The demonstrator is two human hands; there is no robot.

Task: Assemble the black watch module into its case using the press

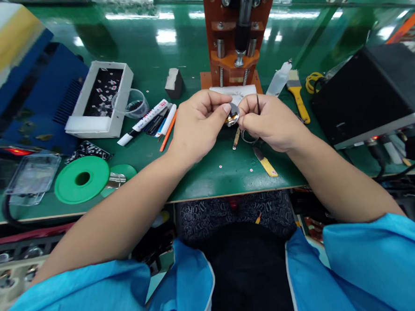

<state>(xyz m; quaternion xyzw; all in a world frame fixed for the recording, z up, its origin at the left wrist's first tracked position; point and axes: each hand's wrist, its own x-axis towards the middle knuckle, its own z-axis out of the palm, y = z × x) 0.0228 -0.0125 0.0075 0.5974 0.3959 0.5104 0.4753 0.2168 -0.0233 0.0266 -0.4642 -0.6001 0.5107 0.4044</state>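
Between the thumb and fingers of my left hand (200, 123) is a small round shiny metal part (232, 114), like a watch case, tilted, with a dark face. My right hand (270, 121) is closed, its fingertips at the part's right edge. A thin dark strip (258, 104) shows upright by its fingers; what it belongs to is hidden. Just below that hand are a metal ring (249, 136), like a scissor handle, and a narrow brass-coloured piece (236, 138). A short yellow-handled blade (265, 162) lies nearer the table edge.
An orange press (233, 55) stands behind my hands, white cloth at its base. Markers (152, 115), a grey block (173, 83), a white parts tray (121, 92) and green spools (81, 179) lie left. Right are a bottle (279, 78), a brush (298, 98) and a black box (368, 89).
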